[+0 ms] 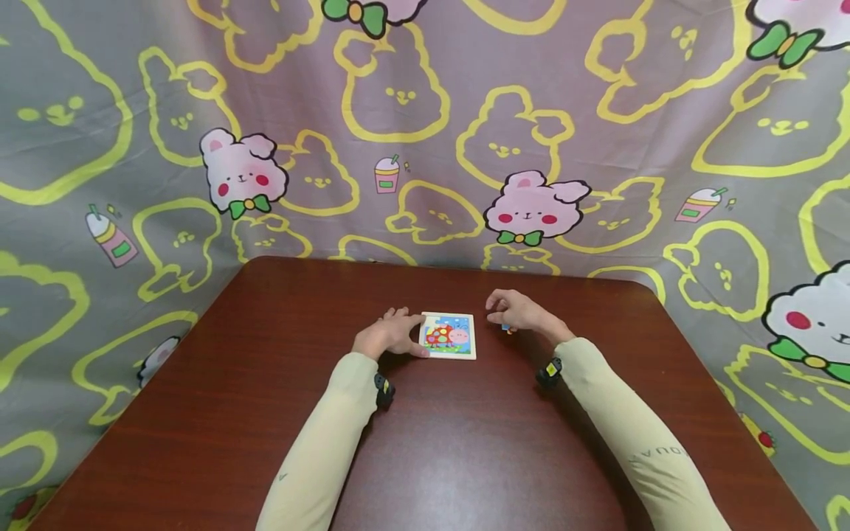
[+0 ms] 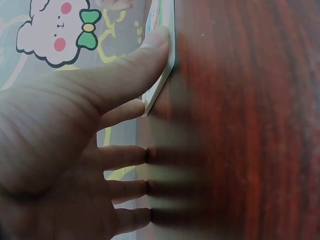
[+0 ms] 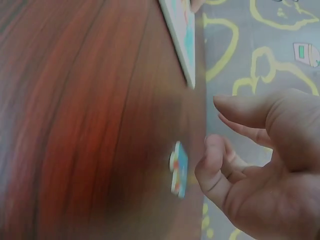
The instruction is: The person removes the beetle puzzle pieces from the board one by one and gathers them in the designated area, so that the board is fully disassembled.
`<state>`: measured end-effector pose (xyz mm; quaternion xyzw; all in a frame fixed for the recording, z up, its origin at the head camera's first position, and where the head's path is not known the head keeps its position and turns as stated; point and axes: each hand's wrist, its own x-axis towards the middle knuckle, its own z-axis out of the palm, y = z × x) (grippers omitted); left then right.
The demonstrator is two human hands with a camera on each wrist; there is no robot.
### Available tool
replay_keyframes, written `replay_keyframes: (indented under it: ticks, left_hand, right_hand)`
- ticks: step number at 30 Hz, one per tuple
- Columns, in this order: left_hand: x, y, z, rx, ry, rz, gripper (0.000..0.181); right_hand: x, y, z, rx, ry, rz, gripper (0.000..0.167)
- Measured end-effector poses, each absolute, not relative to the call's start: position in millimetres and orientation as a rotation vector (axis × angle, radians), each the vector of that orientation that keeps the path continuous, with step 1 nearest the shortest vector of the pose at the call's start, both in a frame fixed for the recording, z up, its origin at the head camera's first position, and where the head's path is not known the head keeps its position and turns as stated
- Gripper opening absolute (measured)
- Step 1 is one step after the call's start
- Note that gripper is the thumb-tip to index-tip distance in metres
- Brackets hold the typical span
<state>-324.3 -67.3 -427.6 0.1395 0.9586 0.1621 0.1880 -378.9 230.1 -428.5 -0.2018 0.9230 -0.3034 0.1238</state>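
Head camera looks forward and down across the worktop (image 1: 425, 450).
Both wrist views, close and turned sideways, share the picture board (image 1: 451, 338) at upper centre.

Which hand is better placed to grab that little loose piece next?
Likely the right hand: it holds nothing and is close to the piece. The left hand is farther off, touching the puzzle at its left edge.

Picture puzzle (image 1: 448, 336) is framed in cream, printed with red, multicolour-spotted, pink-faced bug over blue and green. Loose piece (image 3: 181, 170) is coloured mostly blue. Table (image 1: 451, 420) is grained red-brown. Grey backdrop (image 1: 445, 158) is patterned with yellow rabbit outlines, green-bowed pink rabbit heads. Cream sleeves (image 1: 325, 442) are dark-lettered.
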Motion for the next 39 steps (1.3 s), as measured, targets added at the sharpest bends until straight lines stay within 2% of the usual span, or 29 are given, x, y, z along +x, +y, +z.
replay_keyframes:
  ticks: [13,25,39]
  left_hand:
    - [-323.2,-66.5,-426.1,0.412,2.700,0.472,0.083]
    - [-326.8,-66.6,-427.4,0.380,2.700,0.464,0.084]
    - [-326.7,-66.4,-427.5,0.363,2.687,0.462,0.084]
  right_hand:
    - [-380.6,195.4,-430.8,-0.630,2.645,-0.959,0.018]
    - [-378.1,173.3,-432.0,-0.659,2.679,-0.852,0.020]
    - [-375.9,158.0,-438.5,-0.712,2.720,-0.700,0.031]
